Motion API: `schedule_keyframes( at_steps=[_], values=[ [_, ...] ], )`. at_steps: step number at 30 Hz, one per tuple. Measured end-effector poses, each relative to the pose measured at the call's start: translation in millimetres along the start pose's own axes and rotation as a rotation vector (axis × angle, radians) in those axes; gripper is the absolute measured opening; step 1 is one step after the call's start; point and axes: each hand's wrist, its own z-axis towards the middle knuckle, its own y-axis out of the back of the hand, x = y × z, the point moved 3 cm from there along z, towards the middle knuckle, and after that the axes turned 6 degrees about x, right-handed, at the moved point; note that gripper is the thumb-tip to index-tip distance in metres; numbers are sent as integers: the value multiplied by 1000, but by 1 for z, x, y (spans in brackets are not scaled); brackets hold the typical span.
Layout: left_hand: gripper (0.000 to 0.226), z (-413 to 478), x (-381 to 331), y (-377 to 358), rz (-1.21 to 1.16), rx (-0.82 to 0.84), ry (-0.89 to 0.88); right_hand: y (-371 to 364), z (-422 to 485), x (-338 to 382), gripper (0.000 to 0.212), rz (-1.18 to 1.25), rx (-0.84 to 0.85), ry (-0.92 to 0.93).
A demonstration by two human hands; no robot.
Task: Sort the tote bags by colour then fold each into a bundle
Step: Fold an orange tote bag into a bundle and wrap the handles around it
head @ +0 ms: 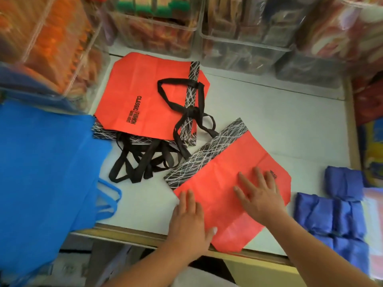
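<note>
A red tote bag (219, 175) with a black-and-white scribble band lies flat and slanted at the counter's front edge. My left hand (189, 222) presses its near left edge with straight fingers. My right hand (259, 193) lies flat on its middle, fingers spread. Behind it sits a stack of red tote bags (143, 96) with tangled black handles (145, 160). A large blue tote bag (41, 172) hangs over the counter's left side. Several folded dark blue bundles (331, 214) lie at the right.
The white counter (279, 121) has a wooden front edge (128, 235). Clear plastic bins (244, 38) full of packaged goods line the back. Orange packets in a clear bag (47, 38) stand at the back left. A colourful item (373, 150) lies at the far right.
</note>
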Motion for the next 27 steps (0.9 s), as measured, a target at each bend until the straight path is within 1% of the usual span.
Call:
schedule_keyframes(
  at_steps=[3, 6, 7, 9, 10, 11, 13, 14, 15, 17, 18, 20, 21, 22, 23, 24, 25, 26, 27],
  values=[
    [100, 12, 5, -9, 38, -88, 8, -22, -12, -29, 89, -38, 0, 16],
    [99, 21, 13, -1, 90, -192, 37, -34, -28, -39, 83, -92, -59, 58],
    [97, 22, 15, 0, 91, -257, 16, -38, -33, -40, 81, -83, -80, 76],
    [88, 14, 15, -6, 67, -375, -103, -49, -38, -44, 84, -55, -108, 96],
    [87, 8, 15, -13, 51, -380, -170, -53, -39, -45, 88, -33, -124, 109],
    [91, 3, 17, -22, 28, -341, -210, -55, -38, -45, 93, -8, -138, 134],
    [101, -1, 23, -36, 18, -212, -187, -54, -36, -44, 101, -4, -131, 209],
    [102, 0, 25, -37, 30, -216, -177, -51, -34, -43, 106, -38, -110, 257],
    [100, 3, 27, -38, 28, -259, -175, -48, -32, -43, 112, -79, -76, 301],
    [91, 8, 28, -37, -27, -359, -190, -43, -27, -46, 123, -108, -17, 342],
    [82, 11, 27, -34, -58, -409, -211, -41, -24, -50, 127, -97, -3, 347],
    [57, 15, 29, -28, -129, -516, -253, -37, -19, -57, 134, -83, -5, 366],
    [46, 15, 30, -23, -192, -531, -250, -35, -18, -61, 137, -84, -8, 380],
    [37, 15, 30, -17, -261, -499, -232, -32, -18, -65, 139, -86, -2, 393],
    [31, 14, 33, -11, -331, -430, -199, -30, -17, -69, 137, -84, 13, 405],
    [25, 12, 37, -6, -414, -348, -155, -27, -16, -74, 132, -74, 30, 418],
    [21, 11, 41, -1, -500, -274, -109, -24, -17, -79, 119, -39, 56, 416],
    [23, 8, 45, 3, -573, -251, -83, -20, -19, -86, 100, 22, 92, 389],
    [26, 4, 48, 10, -618, -273, -57, -15, -22, -93, 78, 120, 134, 337]
  ],
)
